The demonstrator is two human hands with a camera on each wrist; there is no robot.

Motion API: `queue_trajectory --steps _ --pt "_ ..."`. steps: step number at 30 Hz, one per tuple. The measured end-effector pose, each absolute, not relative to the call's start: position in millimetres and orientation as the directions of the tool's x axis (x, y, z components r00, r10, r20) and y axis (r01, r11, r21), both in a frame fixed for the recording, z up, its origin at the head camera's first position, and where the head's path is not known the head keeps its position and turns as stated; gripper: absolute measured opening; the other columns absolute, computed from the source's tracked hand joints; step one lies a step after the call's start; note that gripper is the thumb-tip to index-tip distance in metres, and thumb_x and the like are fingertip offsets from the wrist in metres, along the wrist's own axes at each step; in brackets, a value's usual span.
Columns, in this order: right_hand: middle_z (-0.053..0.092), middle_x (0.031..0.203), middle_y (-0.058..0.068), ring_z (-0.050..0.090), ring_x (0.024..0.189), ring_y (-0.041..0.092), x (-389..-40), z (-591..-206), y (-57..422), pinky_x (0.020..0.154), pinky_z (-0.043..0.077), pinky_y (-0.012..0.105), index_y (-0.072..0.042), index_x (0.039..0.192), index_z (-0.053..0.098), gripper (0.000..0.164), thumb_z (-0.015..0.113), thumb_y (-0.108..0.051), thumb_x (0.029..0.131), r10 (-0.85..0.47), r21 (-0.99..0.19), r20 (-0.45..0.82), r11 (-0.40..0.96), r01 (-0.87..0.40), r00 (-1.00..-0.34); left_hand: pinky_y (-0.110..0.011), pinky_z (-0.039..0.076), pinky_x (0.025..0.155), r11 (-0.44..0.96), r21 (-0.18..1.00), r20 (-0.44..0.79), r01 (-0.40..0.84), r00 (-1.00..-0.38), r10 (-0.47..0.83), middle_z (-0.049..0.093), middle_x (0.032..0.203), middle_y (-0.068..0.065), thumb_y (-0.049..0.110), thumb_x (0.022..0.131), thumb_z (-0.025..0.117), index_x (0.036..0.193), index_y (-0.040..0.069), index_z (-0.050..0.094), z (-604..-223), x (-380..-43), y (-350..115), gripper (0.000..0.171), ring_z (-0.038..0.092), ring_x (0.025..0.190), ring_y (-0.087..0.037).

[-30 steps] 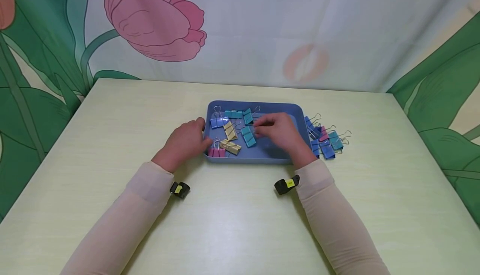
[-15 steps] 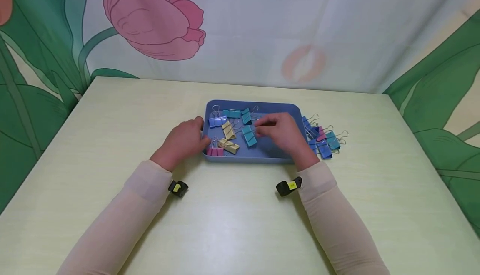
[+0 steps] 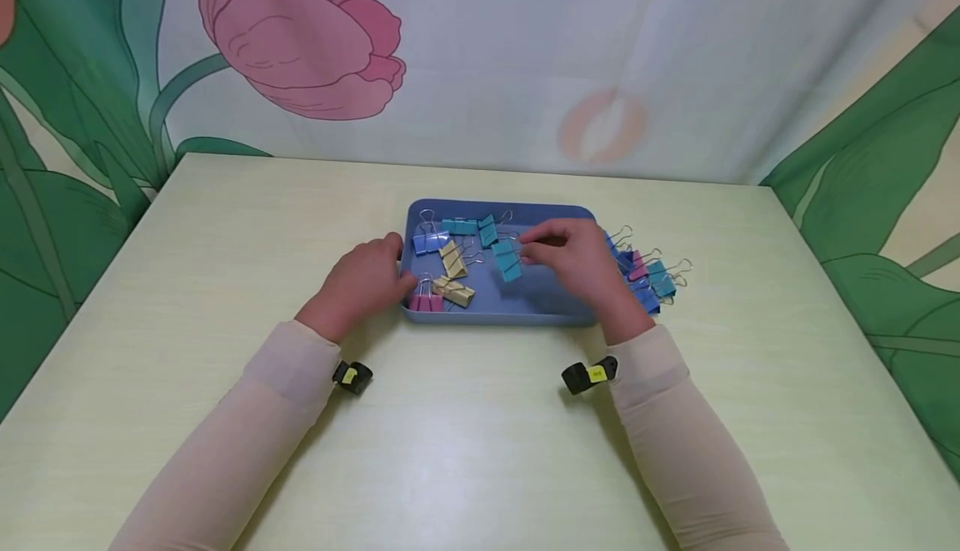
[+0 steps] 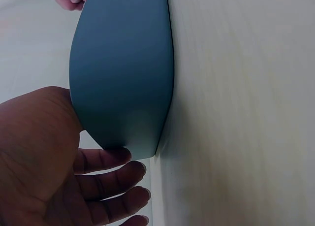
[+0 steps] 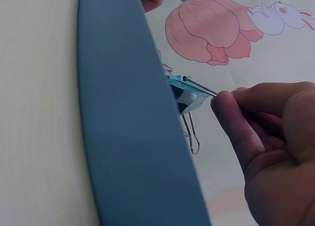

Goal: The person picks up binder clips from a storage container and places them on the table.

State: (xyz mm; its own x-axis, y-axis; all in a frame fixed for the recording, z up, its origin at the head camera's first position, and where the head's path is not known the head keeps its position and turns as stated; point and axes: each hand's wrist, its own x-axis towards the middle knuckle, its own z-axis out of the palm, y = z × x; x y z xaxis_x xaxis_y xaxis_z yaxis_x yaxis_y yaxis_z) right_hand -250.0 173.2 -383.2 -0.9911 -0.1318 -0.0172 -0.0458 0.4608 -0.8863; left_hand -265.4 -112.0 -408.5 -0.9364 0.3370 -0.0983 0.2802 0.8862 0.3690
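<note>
My right hand [image 3: 573,259] pinches a teal binder clip [image 3: 506,260] by its wire handle, over the middle of the blue tray [image 3: 517,318]. In the right wrist view, thumb and fingertips meet on one wire of that clip [image 5: 189,98], while its other handle hangs down behind the tray wall [image 5: 128,117]. My left hand [image 3: 365,280] grips the tray's left end, thumb over the rim and fingers curled against the outer wall [image 4: 123,63]. Inside the tray lie a blue clip [image 3: 431,242], a pink clip [image 3: 426,303], two gold clips [image 3: 453,291] and two other teal clips [image 3: 459,227].
Right of the tray, several blue, teal and pink binder clips [image 3: 662,279] lie in a loose heap on the pale table [image 3: 465,443], partly hidden by my right hand. A flower-printed cloth [image 3: 487,59] hangs along the table's back edge.
The pinched teal clip has risen and shifted right with my right hand, away from the gold clips. My left hand keeps its hold on the tray. The head view has shifted slightly.
</note>
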Motion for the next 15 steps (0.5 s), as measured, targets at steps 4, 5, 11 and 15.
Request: queue_trajectory --steps 4,5,11,15 --pt "0.071 0.104 0.012 0.072 0.087 0.020 -248.0 -377.2 179.4 0.089 0.053 0.037 -0.002 0.107 0.071 0.021 0.067 -0.014 0.090 -0.102 -0.891 0.007 0.451 -0.052 -0.995 -0.039 0.048 0.071 0.887 0.367 -0.100 0.281 -0.936 0.338 0.062 0.093 -0.016 0.026 0.089 0.054 0.112 -0.004 0.051 -408.9 -265.7 -112.1 0.038 0.054 0.077 -0.026" --pt "0.071 0.103 0.012 0.072 0.087 0.018 -248.0 -376.0 181.2 0.089 0.053 0.036 -0.002 0.106 0.071 0.020 0.067 -0.014 0.090 -0.094 -0.891 0.016 0.450 -0.057 -0.995 -0.039 0.048 0.071 0.887 0.367 -0.101 0.281 -0.936 0.338 0.062 0.093 -0.016 0.026 0.089 0.054 0.112 -0.004 0.050 -409.2 -265.9 -112.1 0.038 0.054 0.077 -0.026" --pt "0.072 0.100 0.008 0.071 0.084 0.012 -244.9 -368.2 191.3 0.084 0.054 0.032 -0.004 0.105 0.072 0.020 0.068 -0.016 0.089 -0.024 -0.895 0.055 0.441 -0.060 -0.998 -0.040 0.048 0.072 0.888 0.364 -0.101 0.281 -0.936 0.338 0.062 0.094 -0.016 0.027 0.089 0.054 0.112 -0.004 0.050 -408.9 -265.8 -112.2 0.039 0.055 0.077 -0.026" --pt "0.072 0.098 0.008 0.071 0.082 0.010 -243.9 -363.1 198.2 0.084 0.054 0.034 -0.004 0.105 0.072 0.021 0.068 -0.018 0.090 0.011 -0.895 0.085 0.440 -0.072 -0.996 -0.039 0.048 0.072 0.887 0.369 -0.107 0.278 -0.935 0.337 0.062 0.094 -0.016 0.026 0.089 0.054 0.113 -0.004 0.049 -408.9 -265.0 -112.0 0.039 0.055 0.077 -0.026"
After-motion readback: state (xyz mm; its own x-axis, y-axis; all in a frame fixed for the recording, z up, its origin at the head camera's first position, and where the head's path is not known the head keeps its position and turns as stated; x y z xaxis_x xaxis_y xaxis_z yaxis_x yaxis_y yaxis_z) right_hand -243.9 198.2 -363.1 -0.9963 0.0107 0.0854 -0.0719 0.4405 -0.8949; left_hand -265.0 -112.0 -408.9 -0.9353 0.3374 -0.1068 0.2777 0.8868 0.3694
